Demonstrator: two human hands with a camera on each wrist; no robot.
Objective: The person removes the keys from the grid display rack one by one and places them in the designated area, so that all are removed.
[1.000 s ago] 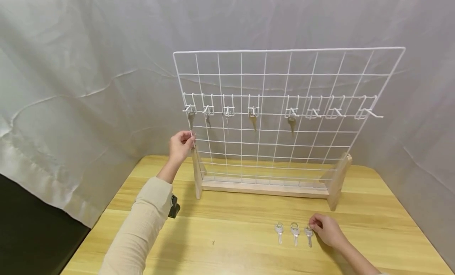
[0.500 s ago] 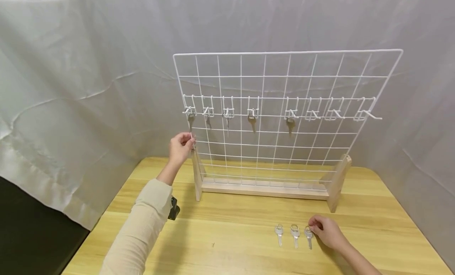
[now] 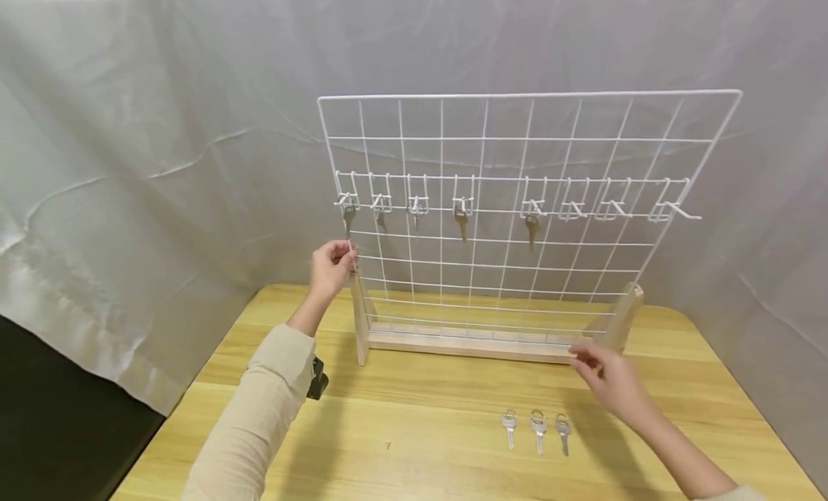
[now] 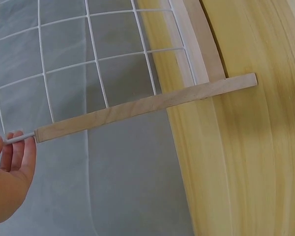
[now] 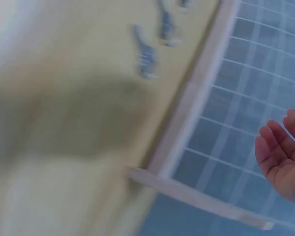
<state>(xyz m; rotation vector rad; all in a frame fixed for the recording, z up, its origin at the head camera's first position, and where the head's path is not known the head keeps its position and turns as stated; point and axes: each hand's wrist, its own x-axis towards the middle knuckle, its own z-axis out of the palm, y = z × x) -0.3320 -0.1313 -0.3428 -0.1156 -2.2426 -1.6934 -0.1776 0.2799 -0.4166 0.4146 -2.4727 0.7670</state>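
A white wire grid (image 3: 530, 95) stands upright in a wooden stand (image 3: 479, 346). My left hand (image 3: 328, 269) grips the grid's left side wire just above the wooden upright; the left wrist view shows its fingers (image 4: 18, 155) curled around that wire. My right hand (image 3: 613, 386) is raised in front of the stand's right end, fingers loosely bent and nothing between them. Below it on the table lie three keys with rings: a left key (image 3: 509, 423), a middle key (image 3: 538, 425) and a right key (image 3: 563, 429). They look blurred in the right wrist view.
White hooks run in a row across the grid. Keys hang on the left ones, among them a brass-coloured key (image 3: 461, 224) and another key (image 3: 532, 231). The rightmost hook (image 3: 675, 210) juts forward without a key. A black object (image 3: 317, 380) sits beside the left forearm.
My right hand has left the right key, rising and moving toward the stand. That key stays on the table. My left hand keeps its grip on the grid.
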